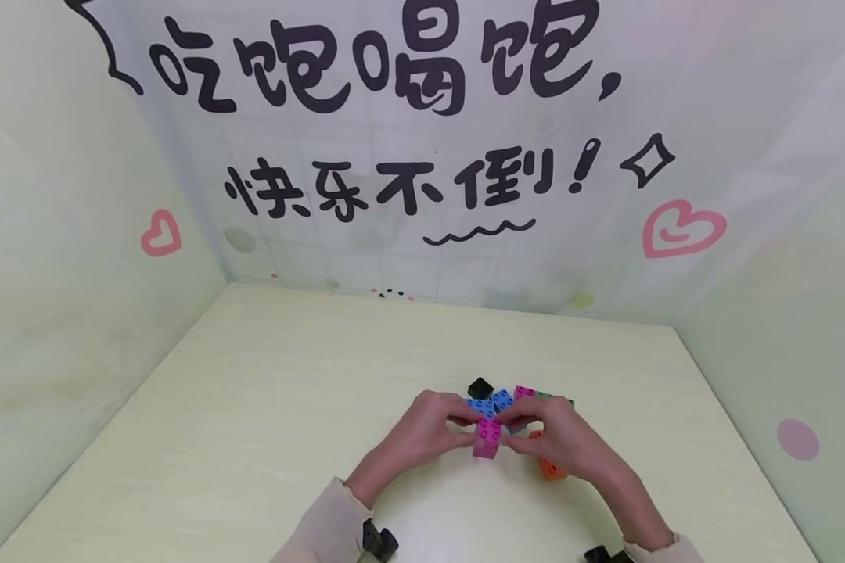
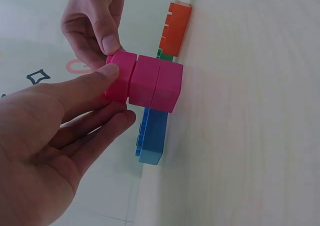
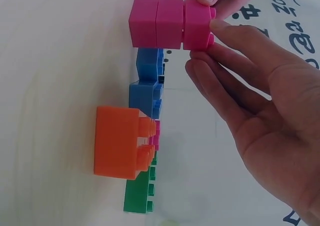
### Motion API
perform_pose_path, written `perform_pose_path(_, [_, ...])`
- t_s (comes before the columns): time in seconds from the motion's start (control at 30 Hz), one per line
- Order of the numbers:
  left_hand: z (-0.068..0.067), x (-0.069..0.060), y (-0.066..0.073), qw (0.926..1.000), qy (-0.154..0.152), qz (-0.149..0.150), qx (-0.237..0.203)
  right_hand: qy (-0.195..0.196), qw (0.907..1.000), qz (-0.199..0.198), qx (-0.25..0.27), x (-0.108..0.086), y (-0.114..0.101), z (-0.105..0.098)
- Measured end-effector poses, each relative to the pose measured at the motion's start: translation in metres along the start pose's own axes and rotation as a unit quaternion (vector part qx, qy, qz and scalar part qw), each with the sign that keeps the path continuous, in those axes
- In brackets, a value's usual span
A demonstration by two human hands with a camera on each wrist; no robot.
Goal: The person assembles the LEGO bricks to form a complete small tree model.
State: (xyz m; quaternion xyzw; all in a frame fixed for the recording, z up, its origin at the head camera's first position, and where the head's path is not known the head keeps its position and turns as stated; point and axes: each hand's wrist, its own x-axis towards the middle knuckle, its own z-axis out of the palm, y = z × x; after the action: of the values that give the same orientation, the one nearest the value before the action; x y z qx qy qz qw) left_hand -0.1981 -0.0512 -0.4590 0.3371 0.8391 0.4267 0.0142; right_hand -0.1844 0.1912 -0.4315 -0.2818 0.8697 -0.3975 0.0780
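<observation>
A stack of pink toy building bricks point(image 1: 488, 438) stands upright on the table in front of me. Its top pink brick point(image 2: 121, 77) shows a thin gap above the two lower pink bricks point(image 3: 156, 23), which sit flush together. My left hand point(image 1: 426, 430) pinches the top brick from the left, thumb on the near side. From the other side my right hand point(image 1: 566, 439) pinches the same brick between thumb and fingers. Some of its studs show between the hands in the head view. Whether the gap is fully closed at the back is hidden.
Behind the stack lie blue bricks point(image 1: 480, 407) and a black piece point(image 1: 480, 387). Right of it are an orange brick point(image 3: 117, 142), a green brick point(image 3: 137, 192) and another pink brick point(image 1: 524, 391), partly behind my right hand. Printed walls enclose the pale table point(image 1: 253, 391).
</observation>
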Motion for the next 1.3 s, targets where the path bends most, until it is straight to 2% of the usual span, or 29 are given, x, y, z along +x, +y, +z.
perform_pose_path(0.5, [-0.001, 0.002, 0.002, 0.9999, 0.001, 0.006, 0.016, 0.002, 1.0, 0.008, 0.005, 0.0, -0.001, -0.001])
perform_pose_path(0.67, [0.002, 0.001, -0.001, 0.9998, 0.0, -0.016, -0.012, -0.004, 0.9997, 0.012, 0.022, 0.001, 0.002, 0.004])
perform_pose_path(0.83, [0.003, 0.001, -0.003, 0.9988, -0.002, -0.032, -0.038, -0.002, 1.0, 0.005, 0.007, 0.003, 0.009, 0.011])
perform_pose_path(0.9, [0.0, 0.001, -0.006, 0.9971, -0.001, -0.04, -0.064, 0.003, 1.0, 0.003, 0.004, 0.004, 0.01, 0.012])
perform_pose_path(0.97, [-0.002, 0.003, -0.01, 0.9939, 0.01, -0.058, -0.094, 0.004, 1.0, 0.007, 0.006, 0.005, 0.011, 0.011])
perform_pose_path(1.03, [-0.005, 0.006, -0.017, 0.9917, 0.033, -0.073, -0.1, 0.005, 0.9999, 0.014, 0.005, 0.005, 0.011, 0.01])
perform_pose_path(1.1, [-0.005, 0.009, -0.024, 0.992, 0.054, -0.082, -0.079, 0.006, 0.9997, 0.022, 0.005, 0.005, 0.011, 0.01])
perform_pose_path(1.17, [-0.004, 0.013, -0.03, 0.994, 0.064, -0.082, -0.035, 0.006, 0.9996, 0.028, 0.005, 0.005, 0.01, 0.01])
perform_pose_path(1.23, [-0.001, 0.016, -0.033, 0.9954, 0.057, -0.076, 0.012, 0.005, 0.9995, 0.032, 0.006, 0.005, 0.009, 0.011])
perform_pose_path(1.3, [0.002, 0.019, -0.035, 0.9958, 0.045, -0.069, 0.04, 0.003, 0.9994, 0.035, 0.003, 0.004, 0.008, 0.012])
